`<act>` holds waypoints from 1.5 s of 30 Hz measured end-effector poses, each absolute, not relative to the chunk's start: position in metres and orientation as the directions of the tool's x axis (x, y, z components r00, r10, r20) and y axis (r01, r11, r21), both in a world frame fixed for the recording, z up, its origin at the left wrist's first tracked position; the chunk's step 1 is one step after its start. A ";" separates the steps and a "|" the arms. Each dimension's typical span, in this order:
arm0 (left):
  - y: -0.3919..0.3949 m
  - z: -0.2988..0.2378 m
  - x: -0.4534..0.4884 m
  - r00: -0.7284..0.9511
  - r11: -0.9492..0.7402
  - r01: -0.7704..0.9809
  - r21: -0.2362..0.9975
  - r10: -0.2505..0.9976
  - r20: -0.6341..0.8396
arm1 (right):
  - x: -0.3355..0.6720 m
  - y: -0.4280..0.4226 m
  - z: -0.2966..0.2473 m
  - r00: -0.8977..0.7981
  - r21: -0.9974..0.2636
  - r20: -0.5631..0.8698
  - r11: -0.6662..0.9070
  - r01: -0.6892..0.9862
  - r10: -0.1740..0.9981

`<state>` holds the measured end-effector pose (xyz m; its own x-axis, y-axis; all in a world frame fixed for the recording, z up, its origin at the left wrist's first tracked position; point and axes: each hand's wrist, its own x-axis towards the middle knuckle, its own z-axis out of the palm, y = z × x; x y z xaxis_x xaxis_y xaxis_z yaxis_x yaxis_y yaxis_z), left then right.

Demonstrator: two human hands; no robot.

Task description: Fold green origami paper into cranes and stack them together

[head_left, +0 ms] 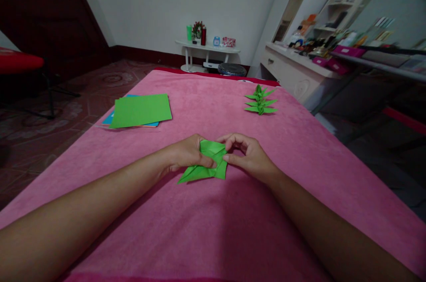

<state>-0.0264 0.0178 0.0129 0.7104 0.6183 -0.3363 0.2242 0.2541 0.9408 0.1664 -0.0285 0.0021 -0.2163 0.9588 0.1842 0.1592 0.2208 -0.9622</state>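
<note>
A partly folded sheet of green origami paper (218, 151) is held between my two hands, just above the pink cloth (186, 229). My left hand (189, 152) grips its left side, thumb pressed on top and the other fingers hidden underneath. At the right edge, my right hand (248, 155) pinches the paper between thumb and fingers. Creases cross its face, and one pointed flap sticks out to the lower left. Beyond my right hand stand several folded green paper figures (260, 105) in a row, with pointed tips spread sideways.
A stack of coloured sheets, green paper (143, 110) on top and blue below, lies at the left. Behind is a small white table (213, 47) with bottles and flowers. A cluttered dresser (296, 69) stands at the right, a red chair (20, 61) at the left.
</note>
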 end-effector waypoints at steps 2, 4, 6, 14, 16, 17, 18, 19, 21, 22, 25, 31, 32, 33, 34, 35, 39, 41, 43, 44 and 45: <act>0.017 0.012 -0.025 0.690 0.266 0.201 0.943 0.645 -0.329 | 0.163 -0.028 -0.001 -0.125 -0.986 0.126 0.138 0.091 0.984; 0.015 0.011 -0.023 0.676 0.298 0.140 0.944 0.668 -0.310 | 0.160 -0.028 -0.002 -0.065 -0.998 0.069 0.069 0.002 0.996; 0.012 0.011 -0.019 0.660 0.342 0.059 0.938 0.691 -0.293 | 0.157 -0.029 -0.002 -0.032 -0.996 0.035 0.032 -0.085 0.999; 0.002 0.007 -0.012 0.612 0.388 -0.103 0.916 0.751 -0.249 | 0.151 -0.033 0.004 -0.012 -0.965 -0.021 -0.024 -0.261 1.000; 0.001 0.007 -0.011 0.600 0.384 -0.106 0.917 0.760 -0.249 | 0.150 -0.035 0.004 0.018 -0.968 -0.018 -0.013 -0.251 1.000; 0.001 0.007 -0.011 0.596 0.383 -0.108 0.918 0.764 -0.248 | 0.149 -0.035 0.003 0.052 -0.970 -0.015 -0.002 -0.245 0.999; 0.000 0.008 -0.010 0.594 0.382 -0.113 0.917 0.766 -0.246 | 0.148 -0.035 0.001 0.093 -0.971 -0.010 0.012 -0.238 0.996; 0.000 0.008 -0.009 0.593 0.383 -0.120 0.916 0.767 -0.243 | 0.148 -0.035 -0.001 0.133 -0.972 -0.002 0.029 -0.232 0.991; -0.002 0.009 -0.006 0.591 0.394 -0.136 0.909 0.769 -0.244 | 0.146 -0.035 -0.004 0.197 -0.974 0.026 0.069 -0.216 0.980; -0.004 0.009 -0.004 0.586 0.403 -0.144 0.904 0.771 -0.251 | 0.146 -0.035 -0.006 0.216 -0.974 0.043 0.089 -0.208 0.975; -0.006 0.007 0.001 0.540 0.423 -0.197 0.884 0.800 -0.262 | 0.144 -0.035 -0.006 0.216 -0.971 0.078 0.124 -0.204 0.973; -0.005 0.002 0.008 0.351 0.371 -0.444 0.816 0.910 -0.222 | 0.135 -0.037 0.001 0.150 -0.971 0.089 0.119 -0.208 0.985; -0.005 0.001 0.009 0.336 0.366 -0.467 0.805 0.916 -0.222 | 0.134 -0.037 0.000 0.128 -0.973 0.083 0.108 -0.204 0.988; -0.005 0.001 0.010 0.327 0.363 -0.482 0.797 0.919 -0.220 | 0.132 -0.036 -0.001 0.113 -0.974 0.083 0.105 -0.202 0.990; -0.005 0.000 0.011 0.321 0.359 -0.494 0.792 0.922 -0.218 | 0.130 -0.036 -0.003 0.105 -0.974 0.085 0.105 -0.201 0.991; -0.005 -0.001 0.011 0.316 0.354 -0.506 0.786 0.925 -0.213 | 0.129 -0.035 -0.004 0.105 -0.974 0.085 0.105 -0.203 0.991; -0.004 -0.001 0.012 0.322 0.355 -0.548 0.758 0.925 -0.200 | 0.128 -0.031 -0.007 0.117 -0.970 0.060 0.085 -0.227 0.991; 0.000 0.001 0.008 0.372 0.399 -0.514 0.759 0.901 -0.222 | 0.132 -0.030 -0.006 0.120 -0.971 0.036 0.063 -0.232 0.992; 0.007 0.002 0.003 0.457 0.450 -0.440 0.778 0.857 -0.237 | 0.138 -0.030 -0.004 0.120 -0.973 -0.003 0.025 -0.230 0.993; 0.010 0.003 0.000 0.495 0.455 -0.401 0.795 0.838 -0.229 | 0.141 -0.031 -0.003 0.118 -0.973 -0.023 0.005 -0.232 0.993; 0.014 0.003 -0.003 0.524 0.444 -0.366 0.818 0.825 -0.213 | 0.144 -0.031 -0.002 0.113 -0.971 -0.041 -0.013 -0.237 0.993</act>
